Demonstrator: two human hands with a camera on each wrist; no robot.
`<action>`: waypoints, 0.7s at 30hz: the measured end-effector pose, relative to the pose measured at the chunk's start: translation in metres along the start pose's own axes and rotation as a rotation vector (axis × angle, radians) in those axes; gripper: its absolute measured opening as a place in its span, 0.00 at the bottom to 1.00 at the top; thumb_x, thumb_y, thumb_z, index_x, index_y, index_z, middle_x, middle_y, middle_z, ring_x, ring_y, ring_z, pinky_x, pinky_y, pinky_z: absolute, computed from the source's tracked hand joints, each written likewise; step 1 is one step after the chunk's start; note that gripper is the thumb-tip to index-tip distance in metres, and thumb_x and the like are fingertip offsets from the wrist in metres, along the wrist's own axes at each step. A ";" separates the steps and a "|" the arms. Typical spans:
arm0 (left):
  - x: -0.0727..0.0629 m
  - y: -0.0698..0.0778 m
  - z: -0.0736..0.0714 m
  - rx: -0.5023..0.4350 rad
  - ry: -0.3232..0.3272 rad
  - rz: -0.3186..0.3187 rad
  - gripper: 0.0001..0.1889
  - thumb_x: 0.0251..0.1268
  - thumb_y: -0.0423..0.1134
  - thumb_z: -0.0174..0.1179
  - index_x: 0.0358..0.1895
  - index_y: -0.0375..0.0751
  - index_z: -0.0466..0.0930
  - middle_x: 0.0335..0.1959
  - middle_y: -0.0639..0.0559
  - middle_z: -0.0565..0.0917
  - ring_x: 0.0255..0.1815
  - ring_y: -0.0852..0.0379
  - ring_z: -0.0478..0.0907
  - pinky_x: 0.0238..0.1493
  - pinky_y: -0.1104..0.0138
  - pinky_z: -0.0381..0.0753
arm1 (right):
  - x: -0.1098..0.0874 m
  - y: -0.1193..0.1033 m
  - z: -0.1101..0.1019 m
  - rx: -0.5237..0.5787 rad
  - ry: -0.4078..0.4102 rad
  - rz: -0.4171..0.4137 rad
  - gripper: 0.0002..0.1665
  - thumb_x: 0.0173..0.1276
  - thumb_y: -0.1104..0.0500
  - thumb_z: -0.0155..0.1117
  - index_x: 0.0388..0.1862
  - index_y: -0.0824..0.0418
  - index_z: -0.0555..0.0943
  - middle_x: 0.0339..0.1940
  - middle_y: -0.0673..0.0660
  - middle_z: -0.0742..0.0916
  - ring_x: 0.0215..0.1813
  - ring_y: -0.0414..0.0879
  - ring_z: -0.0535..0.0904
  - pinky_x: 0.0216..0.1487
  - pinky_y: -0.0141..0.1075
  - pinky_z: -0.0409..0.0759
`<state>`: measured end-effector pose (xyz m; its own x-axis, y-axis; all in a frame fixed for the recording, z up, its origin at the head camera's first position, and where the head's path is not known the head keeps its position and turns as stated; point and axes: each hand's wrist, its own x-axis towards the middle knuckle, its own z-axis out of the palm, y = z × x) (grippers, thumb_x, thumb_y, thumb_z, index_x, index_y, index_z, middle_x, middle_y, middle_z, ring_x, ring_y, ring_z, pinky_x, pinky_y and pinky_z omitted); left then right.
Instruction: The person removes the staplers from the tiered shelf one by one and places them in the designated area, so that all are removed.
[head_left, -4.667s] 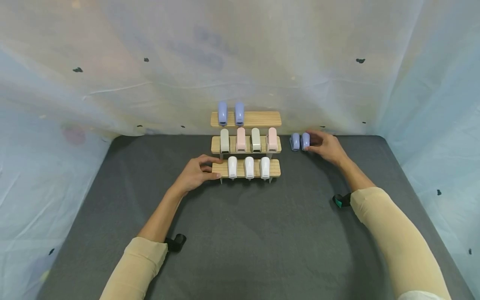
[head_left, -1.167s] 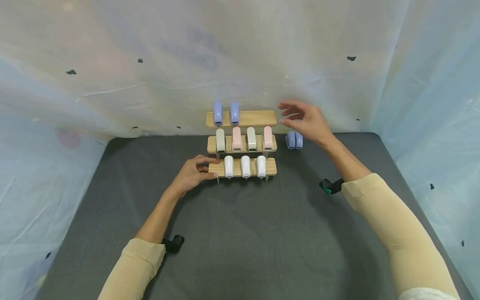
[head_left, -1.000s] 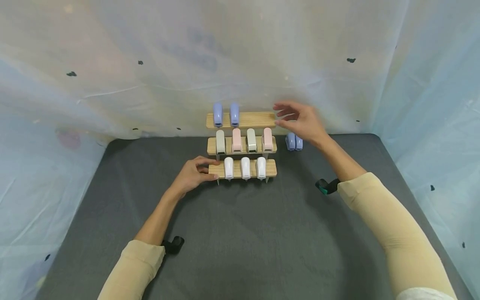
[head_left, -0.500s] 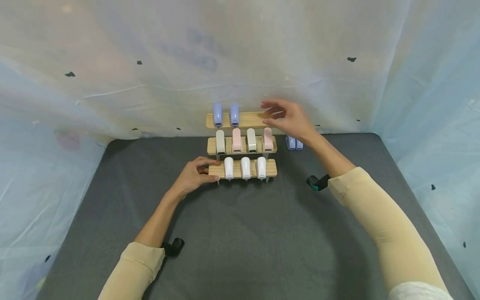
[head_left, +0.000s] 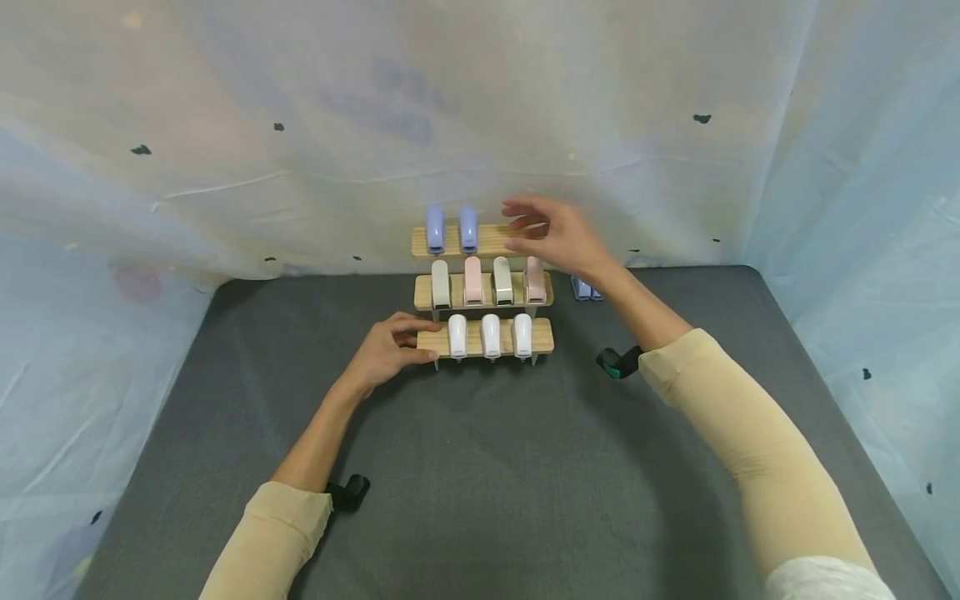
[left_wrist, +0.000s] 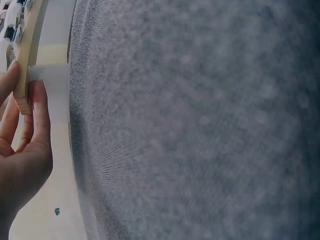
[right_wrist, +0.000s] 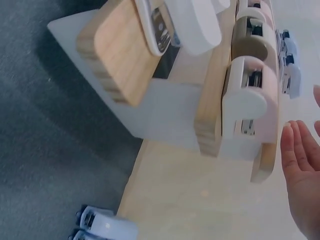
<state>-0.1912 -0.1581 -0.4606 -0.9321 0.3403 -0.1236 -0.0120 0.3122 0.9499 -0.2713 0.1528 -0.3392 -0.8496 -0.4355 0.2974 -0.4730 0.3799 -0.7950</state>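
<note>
My left hand (head_left: 381, 354) pinches the left end of the lowest board (head_left: 429, 338) of a three-tier wooden rack, thumb and fingers on opposite faces of the board (left_wrist: 25, 75) in the left wrist view. Three white staplers (head_left: 491, 335) stand on that tier. The middle tier bears alternating grey (head_left: 440, 285) and pink staplers (head_left: 472, 281). On the top board (head_left: 491, 240), two lavender-blue staplers (head_left: 435, 231) stand at the left. My right hand (head_left: 557, 235) hovers at that board's right part, fingers apart from the thumb, holding nothing.
Two more lavender-blue staplers (head_left: 581, 288) sit on the dark tabletop (head_left: 480, 467) right of the rack, partly hidden by my right forearm. A pale cloth (head_left: 360, 125) hangs close behind the rack, with bluish cloth (head_left: 877, 275) on the right side.
My right hand has left the two blue staplers on the table, risen, and moved left over the top board's right part. Those two staplers now stand closer together. My left hand keeps its grip.
</note>
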 end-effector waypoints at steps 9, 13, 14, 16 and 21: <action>-0.007 0.017 -0.001 -0.012 -0.020 -0.036 0.23 0.60 0.31 0.70 0.60 0.38 0.81 0.60 0.41 0.72 0.54 0.41 0.78 0.51 0.52 0.82 | 0.010 -0.004 0.012 0.023 -0.029 0.018 0.36 0.65 0.66 0.71 0.71 0.64 0.71 0.64 0.63 0.79 0.62 0.58 0.77 0.63 0.49 0.75; -0.015 0.032 -0.003 -0.001 -0.018 -0.026 0.22 0.61 0.31 0.70 0.59 0.36 0.81 0.59 0.41 0.72 0.53 0.41 0.78 0.50 0.55 0.82 | 0.012 -0.014 0.017 0.049 -0.050 0.026 0.37 0.65 0.68 0.70 0.72 0.69 0.69 0.65 0.68 0.77 0.63 0.63 0.75 0.64 0.53 0.73; -0.015 0.033 -0.003 -0.003 -0.018 -0.025 0.22 0.61 0.31 0.70 0.59 0.36 0.81 0.59 0.41 0.72 0.53 0.41 0.78 0.50 0.55 0.82 | 0.012 -0.019 0.018 0.050 -0.057 0.031 0.37 0.65 0.68 0.70 0.72 0.69 0.68 0.66 0.69 0.77 0.63 0.64 0.75 0.64 0.54 0.72; -0.015 0.033 -0.003 -0.012 -0.018 -0.025 0.22 0.60 0.31 0.70 0.59 0.36 0.82 0.58 0.40 0.72 0.53 0.40 0.79 0.50 0.56 0.82 | 0.011 -0.030 0.019 0.042 -0.073 0.047 0.38 0.66 0.67 0.70 0.73 0.70 0.67 0.67 0.70 0.76 0.64 0.65 0.75 0.65 0.54 0.72; -0.014 0.032 -0.002 -0.024 -0.020 -0.024 0.22 0.60 0.30 0.70 0.59 0.36 0.82 0.58 0.40 0.72 0.54 0.39 0.79 0.50 0.56 0.83 | 0.016 -0.026 0.023 0.034 -0.072 0.056 0.41 0.64 0.63 0.73 0.74 0.66 0.67 0.67 0.65 0.77 0.63 0.61 0.76 0.65 0.48 0.74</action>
<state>-0.1795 -0.1546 -0.4278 -0.9242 0.3502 -0.1521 -0.0435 0.2991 0.9532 -0.2667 0.1173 -0.3256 -0.8551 -0.4724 0.2137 -0.4155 0.3778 -0.8274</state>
